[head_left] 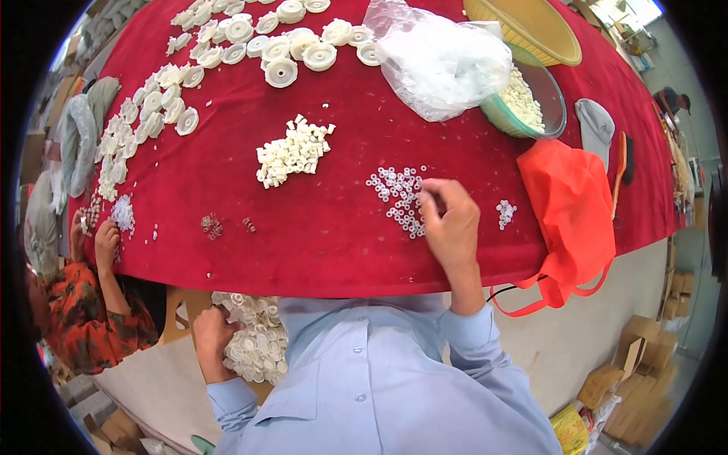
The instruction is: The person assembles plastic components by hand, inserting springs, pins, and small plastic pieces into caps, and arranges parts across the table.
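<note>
My right hand [453,227] hovers at the right side of a scattered pile of small white rings [398,196] on the red-covered table. Its thumb and forefinger come together in a pinch, and whatever is between them is too small to make out. Below the table edge, my left hand [214,334] rests against a heap of round white plastic parts [258,341]. Its fingers are curled, and what they hold, if anything, is hidden. A mound of small cream plastic pieces [294,152] lies farther in on the table, with tiny coppery springs [212,226] nearer the front edge.
Round white parts [281,72] cover the far left. A clear plastic bag [440,61], a glass bowl [523,102] of cream pieces, a yellow basket [531,26], a red-orange bag [569,220] and a brush [622,163] stand right. Another person's hand [108,244] works at left.
</note>
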Available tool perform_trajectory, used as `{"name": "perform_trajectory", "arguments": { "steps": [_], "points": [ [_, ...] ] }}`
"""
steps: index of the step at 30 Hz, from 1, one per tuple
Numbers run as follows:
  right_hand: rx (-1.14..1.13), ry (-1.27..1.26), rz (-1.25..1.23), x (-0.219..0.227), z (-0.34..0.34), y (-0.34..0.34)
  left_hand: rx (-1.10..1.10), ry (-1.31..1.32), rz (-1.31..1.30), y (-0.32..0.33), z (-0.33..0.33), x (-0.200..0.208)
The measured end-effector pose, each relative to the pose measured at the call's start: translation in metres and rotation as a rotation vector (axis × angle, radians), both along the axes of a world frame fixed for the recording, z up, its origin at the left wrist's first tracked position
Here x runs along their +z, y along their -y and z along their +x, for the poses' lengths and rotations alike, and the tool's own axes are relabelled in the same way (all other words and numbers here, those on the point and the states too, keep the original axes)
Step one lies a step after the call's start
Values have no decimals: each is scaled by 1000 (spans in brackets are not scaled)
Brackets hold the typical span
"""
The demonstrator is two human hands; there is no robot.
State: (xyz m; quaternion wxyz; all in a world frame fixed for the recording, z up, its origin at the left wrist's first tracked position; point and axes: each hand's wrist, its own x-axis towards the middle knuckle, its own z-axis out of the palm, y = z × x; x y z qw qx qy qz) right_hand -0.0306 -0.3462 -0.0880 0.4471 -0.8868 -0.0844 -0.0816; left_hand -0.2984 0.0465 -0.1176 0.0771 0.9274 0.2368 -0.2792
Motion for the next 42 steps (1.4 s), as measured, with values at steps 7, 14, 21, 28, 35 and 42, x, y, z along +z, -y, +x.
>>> {"name": "perform_trajectory", "arguments": {
  "steps": [7, 14, 21, 28, 35, 42],
  "points": [
    [60, 30, -13, 1, 14, -14, 264, 281, -173, 25, 39, 41],
    [256, 82, -26, 3, -12, -67, 227, 616, -463, 54, 99, 66],
    [451, 156, -66, -6, -22, -140, 145, 869, -535, 74, 152, 66],
    [433, 366, -350, -26, -15, -189, 39, 792, -69, -29, 173, 94],
    [445, 253, -222, -31, -17, -178, -89, 821, -266, -5, 166, 74],
    [468, 318, -218, -24, -21, -161, -180, 826, -334, 24, 159, 38]
  ]
}}
